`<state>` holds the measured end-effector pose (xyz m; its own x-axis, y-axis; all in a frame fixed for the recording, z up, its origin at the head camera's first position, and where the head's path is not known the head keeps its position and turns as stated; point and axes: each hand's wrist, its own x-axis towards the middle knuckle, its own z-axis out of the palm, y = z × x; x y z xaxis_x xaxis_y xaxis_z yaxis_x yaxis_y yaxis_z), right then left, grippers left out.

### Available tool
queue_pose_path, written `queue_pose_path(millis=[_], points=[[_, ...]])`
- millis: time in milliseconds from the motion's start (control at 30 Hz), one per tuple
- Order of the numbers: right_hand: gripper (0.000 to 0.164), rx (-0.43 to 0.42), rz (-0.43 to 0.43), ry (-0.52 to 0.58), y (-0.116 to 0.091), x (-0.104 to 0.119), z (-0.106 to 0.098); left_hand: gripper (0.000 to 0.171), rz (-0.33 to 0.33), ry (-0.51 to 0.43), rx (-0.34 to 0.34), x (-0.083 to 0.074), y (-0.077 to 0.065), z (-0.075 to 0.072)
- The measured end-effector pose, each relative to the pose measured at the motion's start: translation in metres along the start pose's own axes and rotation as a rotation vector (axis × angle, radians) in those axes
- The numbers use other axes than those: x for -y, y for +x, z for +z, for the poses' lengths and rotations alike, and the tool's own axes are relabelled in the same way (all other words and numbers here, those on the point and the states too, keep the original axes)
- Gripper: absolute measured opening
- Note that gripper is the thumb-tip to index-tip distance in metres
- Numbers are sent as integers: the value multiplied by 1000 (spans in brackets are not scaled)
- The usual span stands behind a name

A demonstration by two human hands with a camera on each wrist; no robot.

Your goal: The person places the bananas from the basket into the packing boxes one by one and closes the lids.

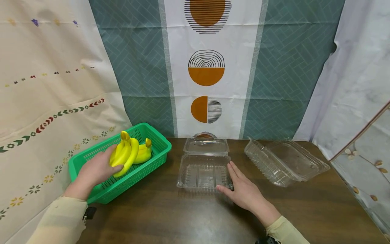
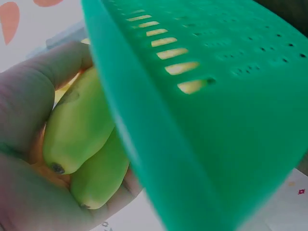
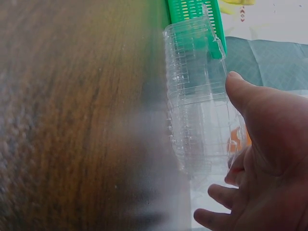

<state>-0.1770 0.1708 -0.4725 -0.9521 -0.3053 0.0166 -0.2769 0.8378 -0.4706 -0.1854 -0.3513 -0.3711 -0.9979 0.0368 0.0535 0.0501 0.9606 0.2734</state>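
Note:
A bunch of yellow bananas (image 1: 124, 154) is gripped in my left hand (image 1: 99, 167), held over the green basket (image 1: 128, 183). In the left wrist view the fingers curl round the bananas (image 2: 82, 127), beside the basket's wall (image 2: 192, 144). Behind it, a second banana bunch (image 1: 143, 153) lies inside the basket. At the table's middle stands a clear plastic clamshell box (image 1: 204, 173), its lid (image 1: 206, 146) raised at the back. My right hand (image 1: 243, 189) rests at the box's right edge, fingers mostly straight. In the right wrist view the thumb (image 3: 238, 84) touches the rim.
More clear plastic clamshell boxes (image 1: 286, 161), lying tilted with lids open, are at the back right of the brown wooden table (image 1: 170, 217). Patterned cloth (image 1: 207, 115) hangs behind the table, and more cloth (image 1: 55, 135) borders the left side.

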Motion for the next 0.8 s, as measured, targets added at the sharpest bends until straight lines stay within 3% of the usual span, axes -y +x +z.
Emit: queue_pose_path(millis=[467, 800], points=[[110, -3, 0, -6, 0, 0, 0, 93, -20, 10, -116, -36, -2, -12], [112, 0, 2, -15, 2, 1, 0, 88, 30, 14, -165, -60, 0, -11]])
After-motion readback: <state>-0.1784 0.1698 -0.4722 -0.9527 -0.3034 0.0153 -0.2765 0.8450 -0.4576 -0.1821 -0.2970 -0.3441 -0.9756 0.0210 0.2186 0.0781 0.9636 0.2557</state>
